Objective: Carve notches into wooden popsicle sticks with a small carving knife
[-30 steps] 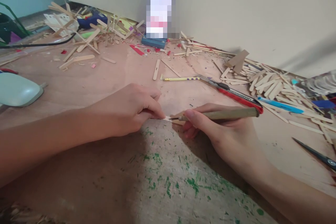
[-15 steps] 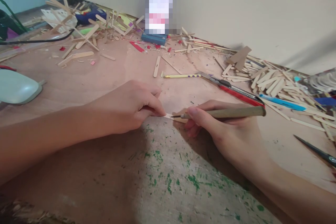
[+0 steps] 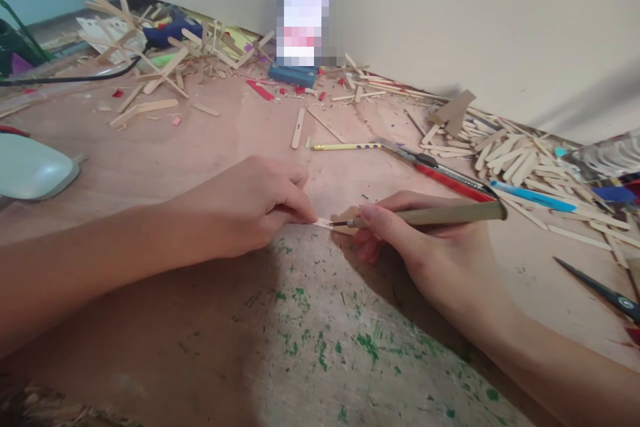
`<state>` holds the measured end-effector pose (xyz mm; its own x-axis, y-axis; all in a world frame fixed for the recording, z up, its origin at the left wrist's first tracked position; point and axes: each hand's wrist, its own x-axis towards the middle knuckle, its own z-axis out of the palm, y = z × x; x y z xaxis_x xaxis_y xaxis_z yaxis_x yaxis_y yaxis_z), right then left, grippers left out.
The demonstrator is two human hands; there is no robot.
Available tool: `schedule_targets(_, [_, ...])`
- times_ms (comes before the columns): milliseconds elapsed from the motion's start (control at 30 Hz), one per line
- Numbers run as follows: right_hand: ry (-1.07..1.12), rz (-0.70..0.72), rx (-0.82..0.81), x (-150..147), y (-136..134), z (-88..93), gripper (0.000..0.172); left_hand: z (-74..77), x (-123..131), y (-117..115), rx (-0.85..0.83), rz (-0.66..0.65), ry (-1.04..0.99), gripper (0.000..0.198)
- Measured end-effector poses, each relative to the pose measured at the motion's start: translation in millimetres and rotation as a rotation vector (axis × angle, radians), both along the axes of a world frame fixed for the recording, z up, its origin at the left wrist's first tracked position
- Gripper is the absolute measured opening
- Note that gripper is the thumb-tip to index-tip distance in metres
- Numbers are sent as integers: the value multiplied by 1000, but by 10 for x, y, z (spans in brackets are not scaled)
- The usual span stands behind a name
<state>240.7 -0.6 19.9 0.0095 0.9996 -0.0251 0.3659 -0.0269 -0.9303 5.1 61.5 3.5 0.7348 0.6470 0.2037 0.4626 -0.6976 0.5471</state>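
My left hand (image 3: 255, 203) has its fingers closed on a pale wooden craft stick (image 3: 323, 222), holding it down near the worktop's middle. Gripped like a pen in my right hand (image 3: 430, 247) is a slim carving tool (image 3: 445, 215) with a wooden handle and a thin metal tip. That tip touches the stick just right of my left fingertips. My right fingers lie over the stick's other end and hide it. Beyond the hands are a yellow pencil (image 3: 345, 146) and a red utility knife (image 3: 450, 177), the knife close behind the tool's handle.
A heap of craft sticks (image 3: 515, 153) and a blue pen (image 3: 535, 196) lie at right, with dark-handled scissors (image 3: 600, 288) nearer. A white computer mouse (image 3: 37, 163) sits at left. Scattered sticks and a blue glue gun (image 3: 173, 28) are at the back left. A pixelated upright screen (image 3: 306, 3) stands behind.
The tool's tip has shifted very slightly right along the stick. Both hands keep the same hold, and the view has moved a little.
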Motion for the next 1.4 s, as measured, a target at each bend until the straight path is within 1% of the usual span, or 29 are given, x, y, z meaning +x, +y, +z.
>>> schedule_targets(67, [45, 2, -17, 23, 21, -17, 27, 0, -2, -1, 1, -9, -1, 35])
schedule_targets(200, [221, -25, 5, 106, 85, -82, 28, 1, -24, -10, 24, -27, 19, 34])
schedule_targets(300, [251, -29, 22, 132, 108, -107, 28, -33, -48, -18, 75, -51, 34, 36])
schedule_targets(433, [198, 14, 5, 111, 91, -83, 31, -99, -71, -48, 161, -78, -24, 36])
schedule_targets(533, [167, 29, -1, 102, 77, -59, 31, -110, -68, -89, 187, -108, -56, 34])
schedule_targets(667, [154, 21, -5, 115, 79, -42, 27, -74, -42, -142, 152, -125, -47, 27])
schedule_targets(833, [130, -6, 44, 160, 102, -47, 23, -37, -39, -163, 67, -177, -100, 16])
schedule_targets(933, [124, 0, 44, 195, 115, -36, 26, -28, -56, -152, 118, -144, -83, 18])
schedule_targets(1033, [35, -2, 82, 227, 134, 5, 29, -22, -69, -137, 196, -105, -46, 23])
schedule_targets(1100, [6, 3, 108, 248, 151, 49, 30, -22, -73, -129, 209, -96, -26, 23])
schedule_targets(1200, [8, 52, 111, 288, 171, 131, 32, -26, -71, -122, 173, -111, 4, 18])
schedule_targets(1267, [-47, 75, 99, 314, 175, 189, 34, -25, -68, -125, 131, -138, 23, 17])
schedule_targets(1333, [-129, 66, 119, 331, 170, 247, 31, -13, -65, -139, 91, -161, 23, 18])
schedule_targets(1400, [-211, 52, 162, 336, 161, 303, 24, 13, -65, -163, 38, -214, -4, 19])
